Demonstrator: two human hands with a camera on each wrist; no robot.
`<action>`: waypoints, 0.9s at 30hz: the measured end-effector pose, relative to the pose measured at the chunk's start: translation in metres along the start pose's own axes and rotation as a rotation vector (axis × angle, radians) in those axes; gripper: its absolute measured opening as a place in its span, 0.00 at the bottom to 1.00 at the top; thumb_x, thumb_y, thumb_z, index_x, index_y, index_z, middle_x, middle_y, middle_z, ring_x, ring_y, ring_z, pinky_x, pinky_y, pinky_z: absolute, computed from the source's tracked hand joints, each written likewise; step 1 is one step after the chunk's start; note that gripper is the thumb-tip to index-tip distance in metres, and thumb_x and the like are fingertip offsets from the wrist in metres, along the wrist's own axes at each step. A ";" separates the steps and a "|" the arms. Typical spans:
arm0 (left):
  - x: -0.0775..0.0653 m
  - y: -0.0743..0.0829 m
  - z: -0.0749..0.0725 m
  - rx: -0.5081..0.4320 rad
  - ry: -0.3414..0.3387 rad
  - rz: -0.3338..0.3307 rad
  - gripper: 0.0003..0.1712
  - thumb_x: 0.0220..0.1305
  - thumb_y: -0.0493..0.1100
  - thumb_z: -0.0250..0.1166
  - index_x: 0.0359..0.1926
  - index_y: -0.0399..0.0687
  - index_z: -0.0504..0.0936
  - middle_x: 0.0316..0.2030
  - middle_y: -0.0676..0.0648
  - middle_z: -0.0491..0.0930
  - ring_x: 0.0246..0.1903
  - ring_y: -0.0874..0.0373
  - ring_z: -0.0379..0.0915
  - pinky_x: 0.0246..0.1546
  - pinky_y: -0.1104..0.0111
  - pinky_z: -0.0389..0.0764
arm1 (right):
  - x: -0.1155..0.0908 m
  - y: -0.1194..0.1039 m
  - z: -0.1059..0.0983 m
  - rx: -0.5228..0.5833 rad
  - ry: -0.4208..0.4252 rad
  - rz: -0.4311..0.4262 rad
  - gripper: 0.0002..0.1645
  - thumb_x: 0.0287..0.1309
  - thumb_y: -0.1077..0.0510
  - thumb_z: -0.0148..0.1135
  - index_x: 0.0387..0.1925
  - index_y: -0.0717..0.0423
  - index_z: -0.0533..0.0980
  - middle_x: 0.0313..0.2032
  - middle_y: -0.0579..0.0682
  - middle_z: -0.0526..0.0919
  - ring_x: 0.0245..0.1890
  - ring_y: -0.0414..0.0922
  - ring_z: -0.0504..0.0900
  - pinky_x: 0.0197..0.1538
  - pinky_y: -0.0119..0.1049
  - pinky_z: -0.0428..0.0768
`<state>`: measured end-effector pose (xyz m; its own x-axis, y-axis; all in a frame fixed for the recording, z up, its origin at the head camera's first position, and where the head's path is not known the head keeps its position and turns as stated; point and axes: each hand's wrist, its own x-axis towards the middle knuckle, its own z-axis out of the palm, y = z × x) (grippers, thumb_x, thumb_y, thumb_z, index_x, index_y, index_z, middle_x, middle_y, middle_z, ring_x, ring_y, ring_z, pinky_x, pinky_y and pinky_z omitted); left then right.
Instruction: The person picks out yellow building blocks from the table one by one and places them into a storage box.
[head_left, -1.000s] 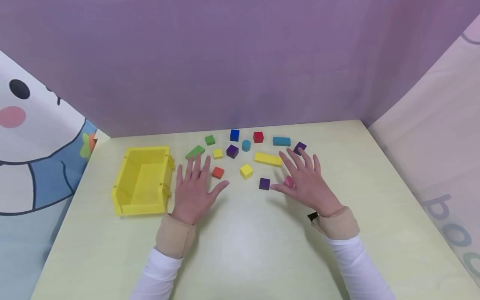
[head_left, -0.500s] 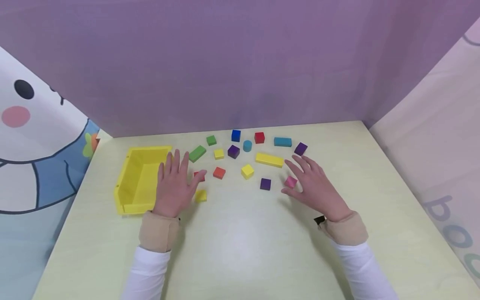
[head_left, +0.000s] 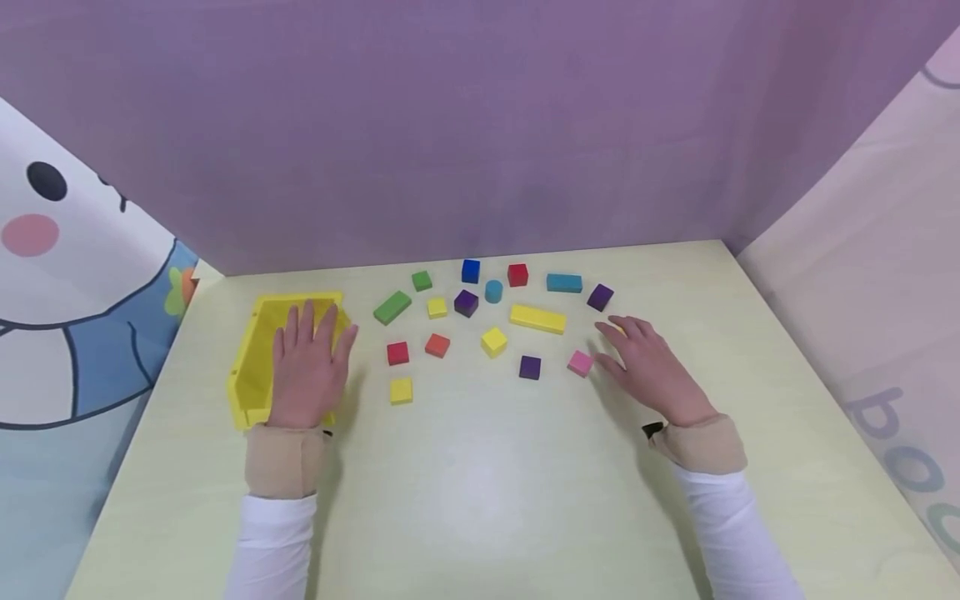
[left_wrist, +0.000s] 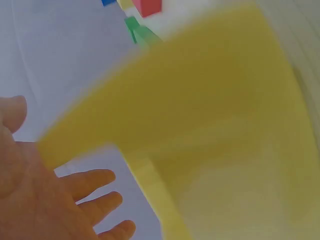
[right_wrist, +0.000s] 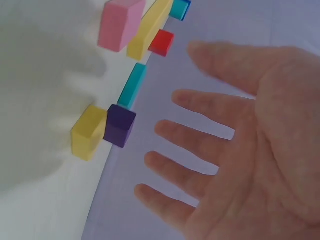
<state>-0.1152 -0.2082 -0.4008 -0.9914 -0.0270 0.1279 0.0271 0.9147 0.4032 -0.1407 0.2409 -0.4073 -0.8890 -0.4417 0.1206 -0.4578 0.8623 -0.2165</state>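
Note:
My left hand (head_left: 306, 375) hovers over the right side of a yellow plastic bin (head_left: 247, 367), its fingers straight and holding nothing. In the left wrist view the bin's blurred yellow wall (left_wrist: 200, 85) fills much of the picture beside my palm. On the right, my other hand (head_left: 660, 375) hangs above the table with relaxed fingers and an empty palm. Just left of its thumb lies a pink block (head_left: 580, 363). A yellow block (right_wrist: 89, 132) sits near a purple block (right_wrist: 120, 126) in the right wrist view; in the head view my right fingers mostly hide that yellow one.
Several coloured blocks are scattered over the pale table (head_left: 480, 500), among them a long yellow block (head_left: 537, 319), a teal block (head_left: 564, 283), a green block (head_left: 392, 307) and a red cube (head_left: 397, 353). A purple cloth backdrop (head_left: 480, 133) rises behind the table's far edge.
My left hand has moved left from over the blocks to the bin, uncovering a red and a yellow block. My right hand has drifted right, away from the pink block.

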 end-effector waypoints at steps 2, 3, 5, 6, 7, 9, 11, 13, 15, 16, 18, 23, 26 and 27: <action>0.001 -0.006 -0.002 -0.006 -0.004 -0.020 0.40 0.68 0.65 0.27 0.69 0.44 0.52 0.70 0.34 0.41 0.69 0.38 0.28 0.63 0.45 0.32 | 0.000 0.003 0.001 0.002 -0.017 0.013 0.28 0.61 0.54 0.51 0.61 0.62 0.64 0.60 0.64 0.65 0.59 0.63 0.61 0.60 0.57 0.59; 0.001 -0.008 -0.003 -0.008 -0.008 -0.029 0.40 0.68 0.65 0.26 0.69 0.44 0.52 0.70 0.35 0.40 0.69 0.38 0.27 0.62 0.45 0.31 | -0.001 0.004 0.001 0.002 -0.022 0.015 0.27 0.62 0.56 0.50 0.60 0.62 0.64 0.59 0.64 0.65 0.59 0.63 0.61 0.59 0.57 0.59; 0.001 -0.013 -0.004 -0.005 -0.010 -0.043 0.40 0.68 0.65 0.26 0.69 0.43 0.52 0.70 0.34 0.40 0.69 0.37 0.26 0.62 0.44 0.31 | -0.002 0.007 0.002 -0.006 -0.029 0.012 0.25 0.61 0.61 0.48 0.60 0.62 0.64 0.59 0.65 0.65 0.59 0.63 0.62 0.59 0.57 0.60; 0.001 -0.016 -0.005 -0.004 -0.010 -0.052 0.41 0.68 0.65 0.26 0.69 0.43 0.52 0.70 0.34 0.40 0.69 0.38 0.26 0.62 0.44 0.31 | -0.002 0.008 0.002 -0.010 -0.032 0.010 0.26 0.60 0.64 0.48 0.60 0.62 0.64 0.59 0.65 0.65 0.59 0.64 0.62 0.59 0.57 0.60; 0.001 -0.018 -0.006 -0.003 -0.008 -0.059 0.41 0.68 0.65 0.26 0.69 0.43 0.52 0.70 0.34 0.39 0.69 0.38 0.25 0.62 0.44 0.30 | -0.002 0.009 0.002 -0.014 -0.035 0.009 0.26 0.58 0.66 0.47 0.60 0.62 0.64 0.59 0.65 0.65 0.59 0.64 0.62 0.58 0.57 0.60; 0.001 -0.023 -0.006 0.013 -0.006 -0.072 0.41 0.67 0.66 0.25 0.69 0.42 0.51 0.70 0.34 0.39 0.69 0.38 0.24 0.62 0.44 0.29 | -0.002 0.010 0.001 -0.015 -0.048 0.010 0.28 0.56 0.70 0.45 0.60 0.62 0.64 0.59 0.65 0.65 0.59 0.64 0.61 0.58 0.58 0.60; 0.000 -0.029 -0.007 0.026 0.003 -0.086 0.42 0.67 0.66 0.25 0.69 0.42 0.50 0.70 0.33 0.38 0.69 0.38 0.23 0.62 0.44 0.29 | -0.002 0.010 0.001 -0.013 -0.066 0.022 0.29 0.54 0.71 0.43 0.61 0.62 0.63 0.60 0.65 0.64 0.60 0.64 0.60 0.58 0.58 0.60; 0.000 -0.034 -0.008 0.035 0.008 -0.100 0.42 0.67 0.66 0.25 0.70 0.41 0.49 0.70 0.33 0.37 0.69 0.37 0.23 0.61 0.44 0.28 | -0.002 0.010 0.000 -0.010 -0.093 0.039 0.30 0.55 0.71 0.41 0.61 0.61 0.63 0.61 0.65 0.63 0.61 0.65 0.59 0.59 0.59 0.59; -0.001 -0.039 -0.009 0.044 0.005 -0.112 0.43 0.67 0.67 0.25 0.70 0.39 0.47 0.70 0.32 0.35 0.68 0.36 0.23 0.61 0.44 0.28 | -0.002 0.010 -0.001 -0.005 -0.121 0.057 0.30 0.55 0.72 0.39 0.61 0.60 0.63 0.61 0.65 0.62 0.61 0.66 0.58 0.60 0.59 0.57; -0.001 -0.041 -0.010 0.043 0.001 -0.120 0.44 0.67 0.67 0.26 0.69 0.39 0.47 0.69 0.31 0.34 0.68 0.36 0.23 0.61 0.44 0.28 | -0.002 0.010 -0.001 -0.004 -0.136 0.065 0.30 0.54 0.72 0.39 0.61 0.60 0.64 0.62 0.65 0.62 0.61 0.67 0.57 0.60 0.60 0.57; -0.001 -0.045 -0.011 0.047 -0.003 -0.133 0.45 0.66 0.67 0.27 0.69 0.37 0.45 0.69 0.30 0.33 0.68 0.34 0.24 0.62 0.44 0.29 | -0.002 0.011 -0.001 -0.003 -0.162 0.076 0.31 0.54 0.73 0.39 0.61 0.59 0.64 0.62 0.65 0.61 0.61 0.68 0.56 0.60 0.60 0.56; -0.002 -0.050 -0.013 0.078 0.023 -0.169 0.44 0.67 0.64 0.36 0.69 0.34 0.42 0.68 0.28 0.35 0.67 0.32 0.32 0.63 0.45 0.35 | -0.003 0.013 0.002 -0.002 -0.163 0.064 0.30 0.53 0.73 0.42 0.60 0.60 0.66 0.61 0.66 0.62 0.60 0.67 0.59 0.58 0.60 0.59; -0.002 -0.050 -0.016 0.091 0.036 -0.217 0.43 0.67 0.60 0.42 0.69 0.35 0.41 0.68 0.28 0.39 0.65 0.31 0.41 0.61 0.44 0.45 | -0.004 0.014 0.004 0.006 -0.157 0.060 0.29 0.54 0.73 0.42 0.59 0.60 0.67 0.61 0.65 0.64 0.60 0.65 0.61 0.57 0.58 0.62; -0.002 -0.051 -0.017 0.094 0.033 -0.238 0.43 0.67 0.59 0.44 0.69 0.36 0.41 0.68 0.28 0.41 0.64 0.30 0.44 0.60 0.43 0.49 | -0.004 0.014 0.005 0.009 -0.158 0.060 0.29 0.54 0.73 0.42 0.59 0.60 0.67 0.61 0.65 0.64 0.59 0.65 0.61 0.57 0.57 0.63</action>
<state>-0.1123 -0.2615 -0.4060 -0.9637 -0.2575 0.0701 -0.2195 0.9144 0.3401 -0.1439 0.2535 -0.4153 -0.9048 -0.4234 -0.0461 -0.4032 0.8864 -0.2274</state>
